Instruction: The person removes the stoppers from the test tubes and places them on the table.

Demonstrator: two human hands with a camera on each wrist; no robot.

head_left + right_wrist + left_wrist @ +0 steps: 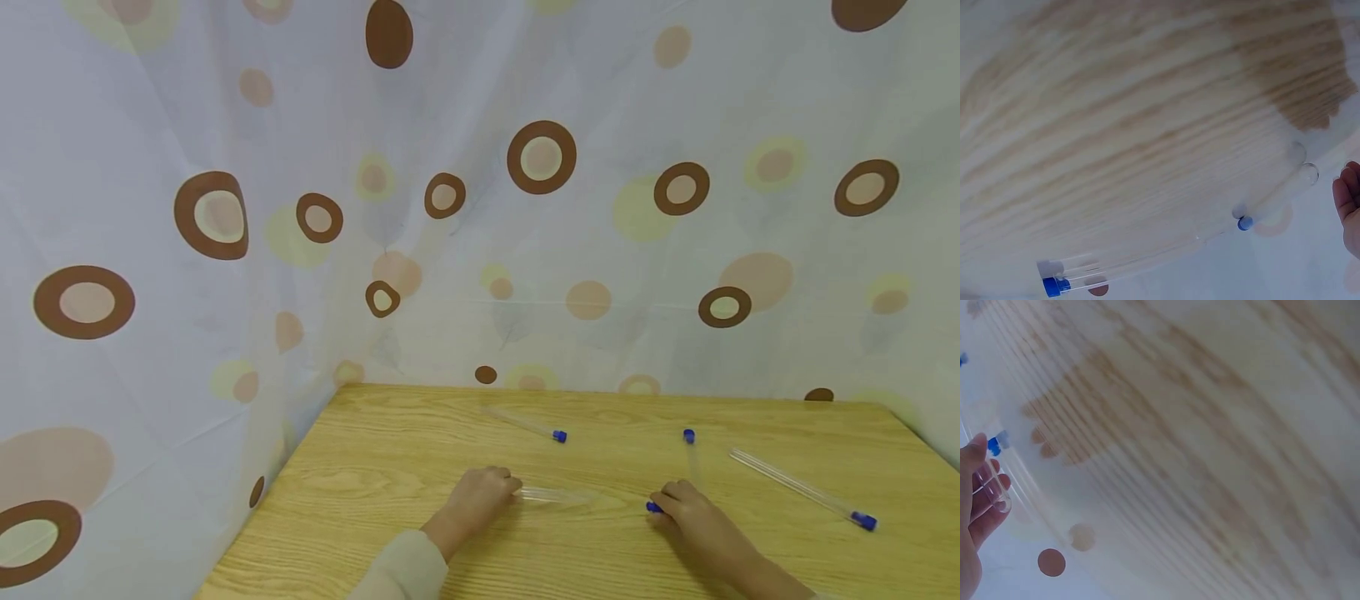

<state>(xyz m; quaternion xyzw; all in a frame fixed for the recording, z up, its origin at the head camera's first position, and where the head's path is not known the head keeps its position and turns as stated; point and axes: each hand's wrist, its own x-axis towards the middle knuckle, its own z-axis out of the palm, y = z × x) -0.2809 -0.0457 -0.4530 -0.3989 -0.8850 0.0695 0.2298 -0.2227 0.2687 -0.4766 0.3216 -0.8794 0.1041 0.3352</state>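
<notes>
My left hand [480,500] grips a clear tube [551,495] that points right across the table in the head view. In the left wrist view, the left hand [977,500] holds the tube around its rounded end [1004,505]. My right hand [693,525] pinches a small blue cap [654,507] at its fingertips, apart from the tube. Only part of the right hand [1350,206] shows at the edge of the right wrist view, where the pinched cap is hidden.
A clear tube with a blue cap [560,436] lies at the back. Another blue-capped tube [692,454] lies just beyond the right hand. A longer-looking capped tube [795,483] lies at the right. A patterned curtain [465,250] borders the wooden table [360,467].
</notes>
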